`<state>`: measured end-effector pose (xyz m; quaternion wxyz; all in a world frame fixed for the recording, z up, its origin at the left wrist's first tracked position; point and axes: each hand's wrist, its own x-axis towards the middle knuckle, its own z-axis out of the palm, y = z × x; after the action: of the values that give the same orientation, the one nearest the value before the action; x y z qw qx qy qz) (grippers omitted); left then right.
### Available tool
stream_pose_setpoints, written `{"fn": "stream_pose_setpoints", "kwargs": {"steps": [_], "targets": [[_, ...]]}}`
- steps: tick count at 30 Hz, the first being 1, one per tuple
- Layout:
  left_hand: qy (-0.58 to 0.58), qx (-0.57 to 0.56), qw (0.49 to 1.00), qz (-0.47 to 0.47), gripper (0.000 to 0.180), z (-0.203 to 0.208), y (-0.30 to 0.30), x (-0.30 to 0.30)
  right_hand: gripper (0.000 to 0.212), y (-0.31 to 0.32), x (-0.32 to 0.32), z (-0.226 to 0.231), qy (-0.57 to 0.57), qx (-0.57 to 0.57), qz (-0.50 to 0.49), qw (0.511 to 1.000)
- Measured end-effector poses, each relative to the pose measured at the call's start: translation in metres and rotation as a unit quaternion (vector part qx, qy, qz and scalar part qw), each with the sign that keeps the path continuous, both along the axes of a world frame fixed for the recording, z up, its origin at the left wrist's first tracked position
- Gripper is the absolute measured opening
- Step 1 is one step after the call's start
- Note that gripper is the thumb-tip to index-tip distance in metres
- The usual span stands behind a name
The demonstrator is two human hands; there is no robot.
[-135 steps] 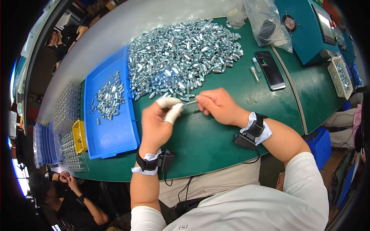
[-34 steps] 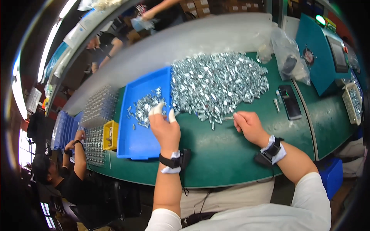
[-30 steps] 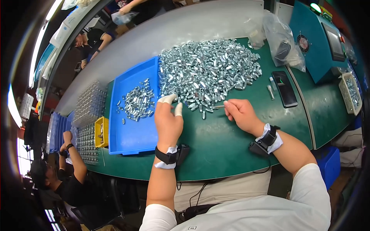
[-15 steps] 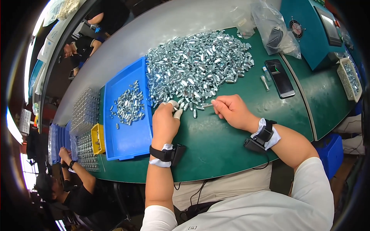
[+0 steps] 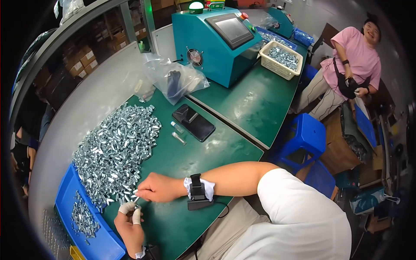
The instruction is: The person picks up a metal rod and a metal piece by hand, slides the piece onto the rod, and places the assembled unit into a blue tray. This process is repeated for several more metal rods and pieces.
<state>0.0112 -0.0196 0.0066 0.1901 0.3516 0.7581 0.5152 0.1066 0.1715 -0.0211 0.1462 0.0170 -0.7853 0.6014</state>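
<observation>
My left hand [image 5: 130, 225], with white finger covers on its thumb and forefinger, pinches a small shiny metal piece [image 5: 137, 207]. It is at the near edge of a big pile of such silvery pieces [image 5: 117, 151] on the green table. My right hand [image 5: 160, 187] is closed on a thin metal rod [image 5: 136, 199], and the rod's end points at the piece in the left hand. Whether the rod touches the piece or goes into it is hidden by the fingers. Beside my left hand lies a blue tray [image 5: 106, 242] with a smaller heap of metal pieces [image 5: 83, 219].
A black phone [image 5: 193, 122] and two small tubes [image 5: 178, 138] lie right of the pile. Beyond are a clear plastic bag [image 5: 173, 78], a teal machine [image 5: 203, 43] with a screen, and a cream basket [image 5: 281, 60] of parts. A blue stool [image 5: 303, 134] and a standing person [image 5: 355, 60] are at right.
My view has swung to the right, bringing the machine, basket and standing person into sight. My hands have come together, the rod now at the left fingertips.
</observation>
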Motion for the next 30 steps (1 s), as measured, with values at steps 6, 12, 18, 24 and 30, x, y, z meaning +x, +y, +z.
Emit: {"fn": "stream_pose_setpoints", "kwargs": {"steps": [6, 12, 18, 24, 30], "targets": [[0.023, -0.002, 1.000, 0.000, 0.015, -0.001, -0.002, -0.006, 0.036, 0.000, -0.008, -0.006, 0.030, 0.017, -0.009, 0.999], [0.104, 0.002, 0.994, -0.021, 0.015, 0.000, 0.004, -0.003, 0.032, 0.005, -0.003, -0.009, -0.016, 0.069, 0.013, 0.997], [0.068, 0.021, 0.996, -0.062, 0.013, -0.001, 0.004, 0.006, 0.031, 0.001, 0.002, -0.002, -0.032, 0.071, 0.052, 0.996], [-0.168, 0.024, 0.985, -0.036, 0.012, -0.012, 0.005, -0.002, 0.033, -0.003, -0.005, 0.001, -0.047, 0.045, 0.059, 0.996], [0.002, 0.077, 0.990, 0.121, 0.021, 0.005, -0.018, -0.033, 0.038, 0.001, -0.010, -0.004, -0.052, -0.043, -0.004, 0.998]]}}
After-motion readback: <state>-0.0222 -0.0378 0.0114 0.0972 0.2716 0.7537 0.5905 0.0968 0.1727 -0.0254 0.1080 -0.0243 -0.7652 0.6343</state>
